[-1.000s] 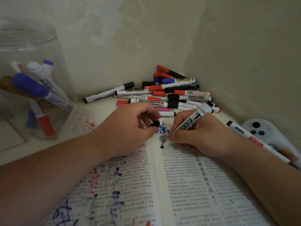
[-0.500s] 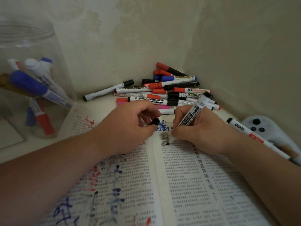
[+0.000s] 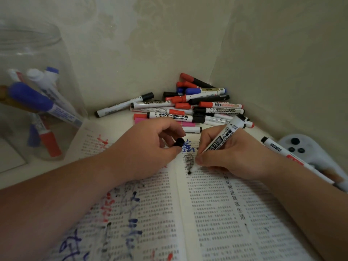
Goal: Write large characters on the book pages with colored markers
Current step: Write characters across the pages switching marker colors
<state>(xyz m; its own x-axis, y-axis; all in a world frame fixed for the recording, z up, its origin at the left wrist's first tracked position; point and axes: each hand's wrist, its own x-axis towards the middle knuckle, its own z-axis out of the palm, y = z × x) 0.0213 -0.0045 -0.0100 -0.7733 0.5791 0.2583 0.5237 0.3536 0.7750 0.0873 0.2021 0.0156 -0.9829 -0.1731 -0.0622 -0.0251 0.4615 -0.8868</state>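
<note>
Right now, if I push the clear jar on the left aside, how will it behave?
The jar is see-through, glass or thin plastic, so treat it as possibly fragile. It stands upright and looks wide for its height, so it should slide rather than tip. The markers leaning loosely inside would probably shift and rattle.

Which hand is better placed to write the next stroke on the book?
The right hand: it grips the uncapped black marker, tip on the right page. The left hand only pinches the cap.
</note>
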